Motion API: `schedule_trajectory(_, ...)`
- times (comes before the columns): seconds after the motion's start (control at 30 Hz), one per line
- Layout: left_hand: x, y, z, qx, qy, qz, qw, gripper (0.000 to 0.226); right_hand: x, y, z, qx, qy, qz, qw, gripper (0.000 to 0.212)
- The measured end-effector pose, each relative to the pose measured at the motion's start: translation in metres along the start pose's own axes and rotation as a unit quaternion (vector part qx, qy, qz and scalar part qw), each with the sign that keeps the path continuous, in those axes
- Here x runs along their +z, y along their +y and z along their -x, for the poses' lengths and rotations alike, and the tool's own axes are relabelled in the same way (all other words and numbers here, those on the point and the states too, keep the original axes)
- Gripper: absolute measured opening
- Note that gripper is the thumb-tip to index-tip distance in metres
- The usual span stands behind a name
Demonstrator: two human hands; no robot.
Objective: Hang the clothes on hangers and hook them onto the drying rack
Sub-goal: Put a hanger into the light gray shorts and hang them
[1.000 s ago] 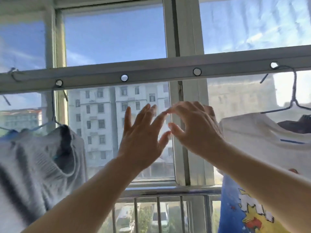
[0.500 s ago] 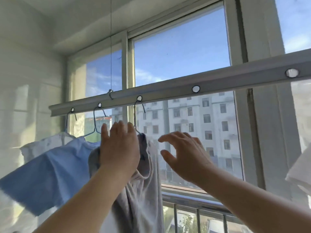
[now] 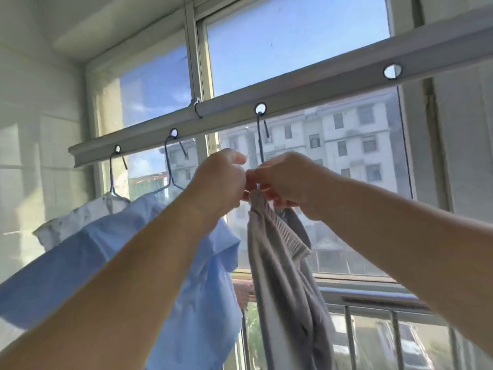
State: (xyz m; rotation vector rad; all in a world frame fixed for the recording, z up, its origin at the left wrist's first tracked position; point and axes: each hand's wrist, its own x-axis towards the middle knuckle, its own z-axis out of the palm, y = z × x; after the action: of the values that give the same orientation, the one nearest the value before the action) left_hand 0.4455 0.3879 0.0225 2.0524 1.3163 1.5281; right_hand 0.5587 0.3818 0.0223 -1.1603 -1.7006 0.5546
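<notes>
- Three garments hanging off rack bar point(image 3: 314, 84) already: white one point(image 3: 80, 220), blue shirt point(image 3: 133, 263), grey garment point(image 3: 282, 276)
- L hand point(image 3: 221, 180) & R hand point(image 3: 290, 182) both pinching grey garment's neck at its hanger point(image 3: 260, 140), prob. straightening; free holes remaining; other laundry not showing

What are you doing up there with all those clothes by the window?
Hanging washing. Both hands, the left hand and right hand, pinch the top of a grey ribbed knit garment on its wire hanger, hooked into the pale metal drying rack bar. A light blue shirt hangs beside it.
</notes>
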Motion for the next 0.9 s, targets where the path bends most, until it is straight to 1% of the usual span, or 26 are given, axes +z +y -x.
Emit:
schedule_trajectory(0.07,0.003,-0.012,-0.008,0.012,0.007,0.023,1.000,0.031,0.004,0.004,-0.009,-0.009,0.020,0.014,1.000,0.013)
schedule_trajectory(0.17,0.007,-0.024,-0.017,0.024,0.001,0.049,0.999,0.031,0.004,0.010,-0.017,-0.009,0.077,0.004,0.997,0.034)
schedule_trajectory(0.23,0.011,-0.030,-0.022,0.036,-0.004,0.039,0.999,0.029,0.001,0.011,-0.017,-0.014,0.110,-0.007,0.994,0.033)
schedule_trajectory(0.3,0.014,-0.036,-0.028,0.046,-0.003,0.034,0.998,0.028,-0.001,0.009,-0.015,-0.042,0.129,0.000,0.991,0.030)
schedule_trajectory(0.47,0.025,-0.047,-0.041,0.093,0.044,0.013,0.995,0.034,-0.011,0.004,-0.007,-0.122,0.158,0.035,0.979,0.029)
schedule_trajectory(0.57,0.035,-0.052,-0.041,0.124,0.076,-0.010,0.989,0.037,-0.023,0.010,0.001,-0.152,0.138,0.039,0.978,0.027)
schedule_trajectory(0.63,0.040,-0.055,-0.036,0.136,0.084,-0.014,0.987,0.040,-0.036,0.020,0.009,-0.151,0.090,0.054,0.983,0.029)
schedule_trajectory(0.67,0.043,-0.058,-0.032,0.148,0.088,-0.038,0.984,0.044,-0.044,0.026,0.012,-0.143,0.063,0.066,0.986,0.031)
schedule_trajectory(0.73,0.050,-0.065,-0.022,0.175,0.083,-0.124,0.973,0.053,-0.059,0.043,0.021,-0.113,0.029,0.095,0.989,0.032)
schedule_trajectory(0.8,0.060,-0.072,-0.007,0.190,0.046,-0.174,0.965,0.056,-0.070,0.063,0.031,-0.077,0.018,0.101,0.992,0.033)
schedule_trajectory(0.87,0.073,-0.079,0.009,0.227,0.004,-0.175,0.958,0.048,-0.079,0.083,0.043,-0.051,0.014,0.097,0.994,0.034)
schedule_trajectory(0.9,0.082,-0.083,0.019,0.250,-0.017,-0.153,0.956,0.043,-0.081,0.094,0.051,-0.039,0.013,0.096,0.995,0.035)
